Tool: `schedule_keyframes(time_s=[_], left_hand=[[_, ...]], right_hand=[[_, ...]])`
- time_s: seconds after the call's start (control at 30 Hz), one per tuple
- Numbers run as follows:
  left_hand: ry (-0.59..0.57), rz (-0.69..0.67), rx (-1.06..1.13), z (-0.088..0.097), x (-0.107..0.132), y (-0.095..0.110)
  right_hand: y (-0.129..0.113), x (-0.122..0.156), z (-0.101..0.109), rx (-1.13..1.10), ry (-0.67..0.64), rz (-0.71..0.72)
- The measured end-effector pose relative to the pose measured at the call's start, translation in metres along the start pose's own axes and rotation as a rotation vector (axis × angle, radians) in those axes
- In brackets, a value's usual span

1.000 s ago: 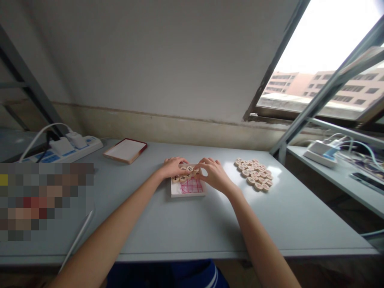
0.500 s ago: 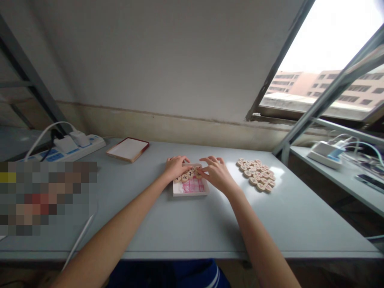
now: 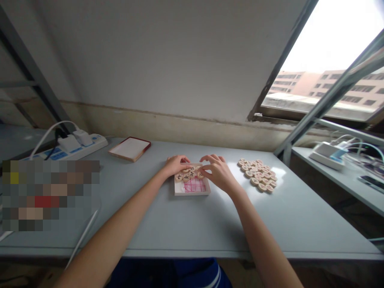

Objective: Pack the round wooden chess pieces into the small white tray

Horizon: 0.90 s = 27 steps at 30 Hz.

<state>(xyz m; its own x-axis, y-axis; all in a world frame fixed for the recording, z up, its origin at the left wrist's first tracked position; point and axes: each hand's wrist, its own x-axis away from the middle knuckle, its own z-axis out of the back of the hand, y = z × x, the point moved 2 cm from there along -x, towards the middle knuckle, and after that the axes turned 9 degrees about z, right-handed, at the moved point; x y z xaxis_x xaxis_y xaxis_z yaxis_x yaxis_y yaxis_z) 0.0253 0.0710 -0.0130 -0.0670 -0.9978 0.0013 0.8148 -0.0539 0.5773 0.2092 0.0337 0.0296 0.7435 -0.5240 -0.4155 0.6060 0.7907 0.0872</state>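
A shallow white box lies on the desk in front of me. Round wooden Chinese chess pieces with dark characters sit in its rear half, and a pink-lined sheet shows in the front half. My left hand rests over the box's rear left corner, thumb and fingers apart, thumb by the pieces. At the right rim is my right hand, fingers curved and parted, thumb close to the rightmost piece. Whether the thumb touches it I cannot tell. Both hands hide part of the rear row.
More chess pieces with reddish characters are grouped on the desk at right. A lid-like tray lies at back left, near a power strip with plugs. Another power strip and cables are at far right.
The view has shifted slightly. My left hand has drawn back a little from the pieces, showing more of the leftmost one. My right thumb and forefinger look slightly farther from the rightmost piece.
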Motion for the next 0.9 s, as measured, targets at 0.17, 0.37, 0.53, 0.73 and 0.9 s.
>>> schedule_keyframes(time_s=[0.17,0.37,0.53,0.73,0.9], left_hand=[[-0.157,-0.087,0.057,0.01,0.0,-0.006],[-0.403,-0.179,0.107,0.023,0.008,-0.011],[-0.376,-0.208,0.099,0.023,0.008,-0.013],[-0.417,-0.218,0.22,0.018,-0.002,-0.023],[-0.407,-0.205,0.241,0.019,-0.001,-0.023]], right_hand=[[-0.009,-0.004,0.001,-0.099,-0.046,0.034],[-0.016,-0.004,-0.014,-0.123,-0.103,0.081],[-0.016,-0.005,-0.015,-0.134,-0.088,0.075],[-0.014,-0.003,-0.018,-0.138,-0.077,0.071],[-0.014,-0.003,-0.019,-0.142,-0.078,0.067]])
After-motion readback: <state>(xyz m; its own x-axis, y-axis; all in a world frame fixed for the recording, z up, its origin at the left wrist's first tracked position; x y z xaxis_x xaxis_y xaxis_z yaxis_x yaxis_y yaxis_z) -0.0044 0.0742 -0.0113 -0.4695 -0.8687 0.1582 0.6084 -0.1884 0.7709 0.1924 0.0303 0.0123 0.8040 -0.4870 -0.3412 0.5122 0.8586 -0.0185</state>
